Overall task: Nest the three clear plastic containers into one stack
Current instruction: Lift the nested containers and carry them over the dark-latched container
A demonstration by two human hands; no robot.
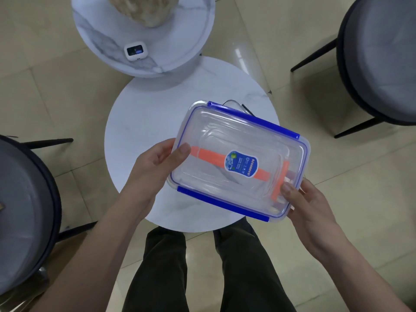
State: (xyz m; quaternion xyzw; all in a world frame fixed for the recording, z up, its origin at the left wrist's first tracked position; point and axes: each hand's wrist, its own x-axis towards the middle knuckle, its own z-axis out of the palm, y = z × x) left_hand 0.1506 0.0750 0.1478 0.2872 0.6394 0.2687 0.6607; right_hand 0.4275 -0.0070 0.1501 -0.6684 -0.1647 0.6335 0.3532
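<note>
Pale floor tiles surround a round white table. Above it, a left hand and right hand grip opposite ends of a clear container with blue clips, tilted, smaller containers visible inside.

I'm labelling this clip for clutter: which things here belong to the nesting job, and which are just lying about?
Job: clear container with blue clips; left hand; right hand; orange paper band.
Lying about: small white device; beige object; grey chairs.
</note>
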